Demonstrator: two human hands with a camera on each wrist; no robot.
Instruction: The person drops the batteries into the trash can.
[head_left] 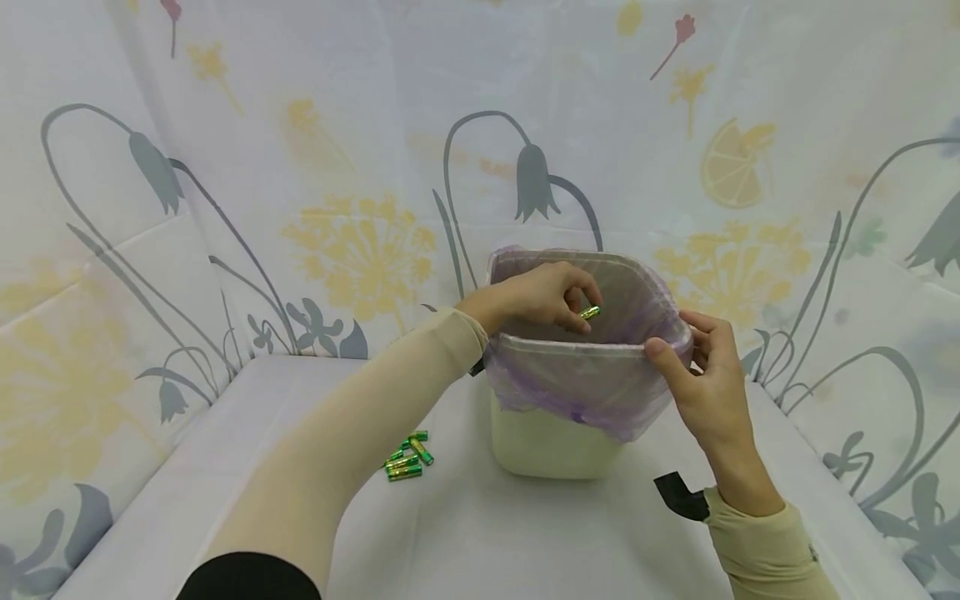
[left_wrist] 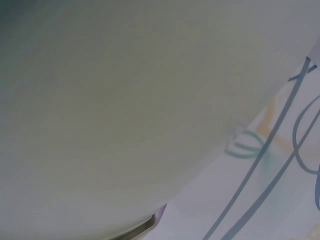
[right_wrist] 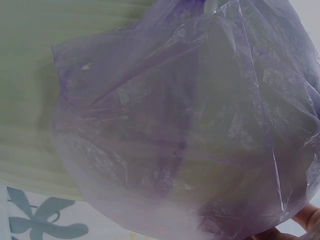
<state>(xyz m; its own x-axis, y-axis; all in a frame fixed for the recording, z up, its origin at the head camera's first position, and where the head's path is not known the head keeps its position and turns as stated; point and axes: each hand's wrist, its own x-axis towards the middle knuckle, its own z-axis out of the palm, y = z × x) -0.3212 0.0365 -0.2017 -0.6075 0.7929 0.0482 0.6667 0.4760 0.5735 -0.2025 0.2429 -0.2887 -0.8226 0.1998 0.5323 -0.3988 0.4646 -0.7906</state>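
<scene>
A pale green bin [head_left: 551, 442] stands lined with a thin purple plastic bag [head_left: 577, 379] folded over its rim. My left hand [head_left: 551, 293] reaches over the bin's mouth and holds a small green and gold battery [head_left: 590, 312] at its fingertips. With thumb outside and fingers behind, my right hand [head_left: 705, 375] grips the bin's right rim through the bag. The right wrist view shows the bag [right_wrist: 150, 125] draped over the bin [right_wrist: 25, 110], some fingers [right_wrist: 305, 220] at the lower right. A pale, blurred surface fills most of the left wrist view.
Several green and gold batteries [head_left: 405, 462] lie in a loose pile on the white-covered table [head_left: 442, 533], left of the bin and beside my left forearm. Behind the table hangs a flower-patterned cloth [head_left: 375, 125].
</scene>
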